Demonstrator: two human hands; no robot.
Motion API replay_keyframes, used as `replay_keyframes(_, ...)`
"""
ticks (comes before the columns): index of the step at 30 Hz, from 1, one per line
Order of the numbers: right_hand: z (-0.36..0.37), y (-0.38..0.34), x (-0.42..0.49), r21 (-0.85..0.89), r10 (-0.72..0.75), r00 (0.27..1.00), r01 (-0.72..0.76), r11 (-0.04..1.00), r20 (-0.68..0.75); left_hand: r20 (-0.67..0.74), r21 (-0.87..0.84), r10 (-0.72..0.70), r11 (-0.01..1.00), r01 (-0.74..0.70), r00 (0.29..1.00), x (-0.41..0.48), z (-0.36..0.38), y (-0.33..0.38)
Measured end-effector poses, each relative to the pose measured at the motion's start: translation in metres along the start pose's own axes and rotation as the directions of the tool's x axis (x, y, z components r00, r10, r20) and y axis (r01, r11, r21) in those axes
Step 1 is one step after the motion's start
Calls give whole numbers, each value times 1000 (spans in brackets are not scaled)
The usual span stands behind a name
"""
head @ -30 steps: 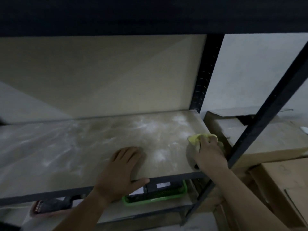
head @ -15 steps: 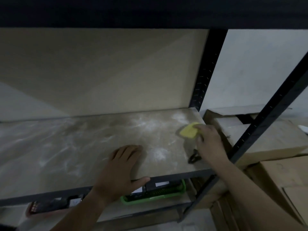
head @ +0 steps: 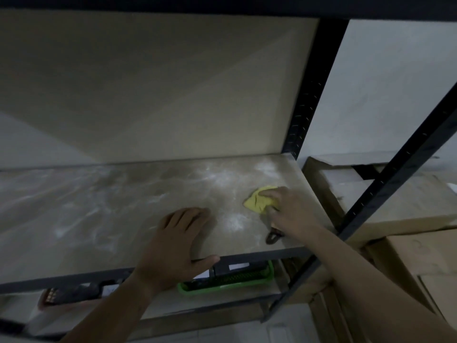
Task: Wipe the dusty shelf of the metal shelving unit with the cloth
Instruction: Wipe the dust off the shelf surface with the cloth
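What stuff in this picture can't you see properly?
Head view:
- Yellow cloth: part is covered by the right hand.
- Dark looped thing on the shelf: half under the right wrist, too dim to name.
- Green tray below: contents hidden by the shelf's front rail, and dim.
- Shelf's left end: cut off by the picture edge.
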State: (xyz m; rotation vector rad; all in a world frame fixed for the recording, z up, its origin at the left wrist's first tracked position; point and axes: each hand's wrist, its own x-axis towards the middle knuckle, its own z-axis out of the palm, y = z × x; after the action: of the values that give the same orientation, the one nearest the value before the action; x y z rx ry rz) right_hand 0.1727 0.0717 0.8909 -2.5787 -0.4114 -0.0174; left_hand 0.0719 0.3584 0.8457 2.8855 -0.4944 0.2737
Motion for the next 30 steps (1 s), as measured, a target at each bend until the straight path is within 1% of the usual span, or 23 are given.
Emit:
replay_keyframes(1,-9,6,5,63,30,998,-27,998,-47,-2,1,-1,1000,1,1000,0,0,0)
replay_keyframes(2,-17,15,12,118,99,983,-81,990,-157,-2,4,1,1000,-1,1000,1,0,1)
replay_keyframes(3,-20,24,18,124,178,938,-146,981,-296,0,5,2,1000,-2,1000,1,0,1)
replay_keyframes(4,-21,35,23,71,247,884,-239,968,-396,2,1,-1,1000,1,1000,1,1,1)
replay_keyframes(5,-19,41,26,-7,323,843,-361,933,-431,7,-8,-7,1000,7,1000,1,2,0)
replay_keyframes(6,-14,43,28,-79,394,821,-463,883,-412,15,-17,-13,1000,14,1000,1,2,0)
replay_keyframes(7,-5,47,29,-143,426,821,-507,850,-381,19,-21,-17,1000,18,1000,1,3,0)
replay_keyframes(8,2,48,29,-199,413,841,-497,844,-351,19,-19,-18,1000,19,1000,2,3,-1)
replay_keyframes(9,6,46,28,-220,371,871,-450,865,-321,17,-16,-19,1000,19,1000,1,3,-1)
replay_keyframes(12,8,34,20,-215,188,956,-238,947,-227,7,2,-8,1000,8,1000,1,4,-1)
replay_keyframes(14,10,17,8,-280,45,989,-83,956,-137,7,10,-5,1000,5,1000,2,5,-2)
replay_keyframes(16,12,-1,-4,-231,-89,996,80,970,-31,8,0,-15,1000,15,1000,2,4,-1)
replay_keyframes(18,6,-8,-10,-86,-189,981,192,978,42,8,-2,-14,1000,14,1000,2,3,-1)
replay_keyframes(19,0,-8,-10,9,-183,982,183,983,47,8,-1,-10,1000,10,1000,2,3,-1)
replay_keyframes(20,-8,-8,-7,104,-130,991,128,986,11,9,-1,-7,1000,7,1000,2,2,-1)
replay_keyframes(21,-15,-3,-4,191,-34,997,47,980,-71,13,0,-6,1000,6,1000,2,2,-1)
replay_keyframes(22,-20,5,2,242,74,979,-26,970,-191,16,2,-7,1000,7,1000,2,2,0)
replay_keyframes(23,-23,14,7,225,159,941,-93,970,-299,19,7,-11,1000,11,1000,2,2,0)
replay_keyframes(24,-24,22,11,138,213,912,-175,975,-350,24,11,-15,1000,15,1000,2,2,0)
replay_keyframes(26,-16,36,10,-186,267,919,-328,926,-291,30,14,-16,1000,15,999,2,2,-1)
replay_keyframes(27,-9,39,5,-288,272,926,-344,894,-260,29,11,-13,1000,13,999,2,2,-1)
replay_keyframes(28,-2,38,-1,-321,277,926,-352,879,-258,29,7,-13,1000,13,1000,2,1,-1)
replay_keyframes(30,6,30,-15,-262,283,918,-356,897,-277,29,2,-16,1000,16,999,2,1,-1)
